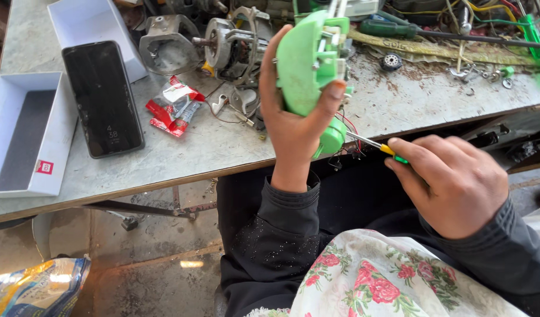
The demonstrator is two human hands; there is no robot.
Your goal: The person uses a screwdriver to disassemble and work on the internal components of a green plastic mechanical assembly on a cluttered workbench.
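Note:
My left hand [293,117] grips a green plastic tool housing [308,61], held upright above the bench edge, with thin red and black wires hanging from its lower end. My right hand [452,185] is closed around a small screwdriver [375,144] with a yellow and green handle. Its metal tip points left and meets the round lower end of the housing near the wires.
On the grey workbench [211,147] lie a black phone [103,97], two white box halves [29,135], a red wrapper [175,105], a metal motor [232,41] and casing [167,44], a green-handled screwdriver [393,28], loose screws and wires at the right. A shiny bag [35,287] lies on the floor.

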